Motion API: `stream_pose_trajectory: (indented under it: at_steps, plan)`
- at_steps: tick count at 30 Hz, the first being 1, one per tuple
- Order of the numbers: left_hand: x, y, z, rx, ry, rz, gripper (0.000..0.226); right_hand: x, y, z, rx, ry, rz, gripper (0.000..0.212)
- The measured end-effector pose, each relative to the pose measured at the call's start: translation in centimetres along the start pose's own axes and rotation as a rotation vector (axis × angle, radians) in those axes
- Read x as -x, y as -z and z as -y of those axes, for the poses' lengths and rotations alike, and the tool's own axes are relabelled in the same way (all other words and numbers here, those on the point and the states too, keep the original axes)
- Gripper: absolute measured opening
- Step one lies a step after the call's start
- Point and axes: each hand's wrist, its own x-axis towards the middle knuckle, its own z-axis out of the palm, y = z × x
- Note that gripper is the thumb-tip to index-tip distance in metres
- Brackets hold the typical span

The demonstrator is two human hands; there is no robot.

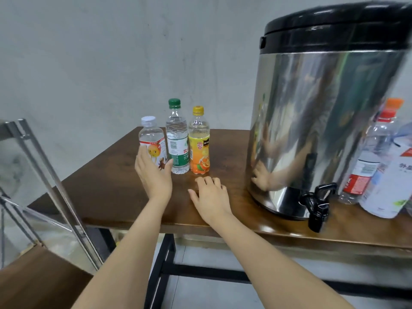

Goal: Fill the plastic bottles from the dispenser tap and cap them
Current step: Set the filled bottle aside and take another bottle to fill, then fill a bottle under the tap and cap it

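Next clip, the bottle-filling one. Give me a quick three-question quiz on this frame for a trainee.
1. True or false: the white-cap bottle, green-cap bottle and yellow-cap bottle all stand upright with their caps on.
2. Which of the three stands nearest the dispenser? A white-cap, B green-cap, C yellow-cap.
3. Fill in: the right hand rests on the ____.

Key: 1 true; 2 C; 3 table.
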Motion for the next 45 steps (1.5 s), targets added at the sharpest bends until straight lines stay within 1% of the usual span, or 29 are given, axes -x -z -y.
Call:
stream_pose_trajectory:
  at_steps: [3,5,8,11,14,17,20,24,26,29,34,36,38,41,45]
  plan:
    - [3.9,2.0,-1.5,-0.024,-0.059,0.101,0.053,1.5,0.8,0.0,-0.023,0.063,-0.011,0.038]
    - [6.1,3.5,-2.3,-0.045,-0.101,0.136,0.038,3.2,1.7,-0.2,-0.055,0.093,-0.021,0.037]
    - [9.1,5.4,-3.8,-0.018,-0.164,0.151,0.026,6.6,4.2,-0.8,-0.119,0.157,-0.06,0.035]
    - [12.4,6.3,-6.5,0.094,-0.223,0.155,0.018,10.7,7.8,-1.7,-0.195,0.229,-0.155,0.031]
    - [15.8,6.2,-10.0,0.226,-0.277,0.15,0.017,14.6,11.4,-3.5,-0.251,0.256,-0.25,0.027]
    - [18.9,5.3,-13.8,0.354,-0.327,0.157,0.018,17.7,14.6,-6.7,-0.332,0.233,-0.353,0.025]
    - [21.9,3.2,-17.4,0.439,-0.403,0.199,0.018,19.9,17.2,-11.3,-0.373,0.151,-0.454,0.022]
    - [25.8,-1.5,-20.3,0.473,-0.492,0.351,0.021,21.3,19.3,-18.0,-0.325,-0.009,-0.551,0.02]
    - [27.4,-4.7,-21.0,0.448,-0.517,0.443,0.021,21.4,20.0,-21.0,-0.282,-0.09,-0.572,0.02]
    - [28.6,-9.5,-21.2,0.331,-0.544,0.55,0.023,20.8,21.0,-24.1,-0.223,-0.156,-0.554,0.026]
    - [28.4,-14.8,-19.9,0.11,-0.638,0.644,0.024,18.5,23.1,-26.2,-0.091,-0.157,-0.555,0.039]
    - [28.4,-15.8,-19.1,0.074,-0.708,0.657,0.024,17.2,23.9,-26.5,-0.006,-0.149,-0.604,0.045]
    - [28.5,-16.3,-18.2,0.033,-0.824,0.659,0.022,15.8,24.6,-26.8,0.057,-0.146,-0.65,0.049]
    - [28.7,-16.9,-17.5,-0.003,-0.987,0.627,0.022,13.7,25.6,-27.1,0.122,-0.132,-0.662,0.054]
    - [28.7,-17.2,-17.5,-0.001,-0.998,0.593,0.023,11.5,26.3,-28.0,0.21,-0.159,-0.569,0.056]
